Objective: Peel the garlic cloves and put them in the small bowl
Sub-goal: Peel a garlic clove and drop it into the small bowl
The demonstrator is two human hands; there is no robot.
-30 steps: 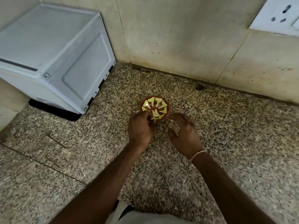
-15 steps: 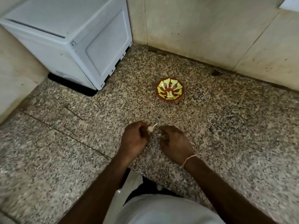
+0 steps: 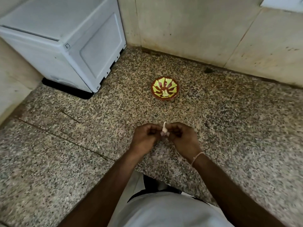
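A small garlic clove (image 3: 164, 131) with a pale papery tip pointing up sits between my two hands, above the speckled stone counter (image 3: 229, 128). My left hand (image 3: 145, 136) pinches it from the left with curled fingers. My right hand (image 3: 182, 136) pinches it from the right, a thin thread band on its wrist. The small bowl (image 3: 164, 88), red-brown with a yellow-green leaf pattern, stands farther back on the counter, well apart from both hands. A pale piece lies at the bowl's bottom.
A white appliance (image 3: 65, 41) stands at the back left on the counter. A stained tiled wall (image 3: 196, 30) runs behind the bowl. The counter's front edge is just under my forearms, near my white shirt (image 3: 172, 210).
Both hands have drawn back from the bowl toward me with a clove. The right hand, apart from it half a second ago, now pinches it too.
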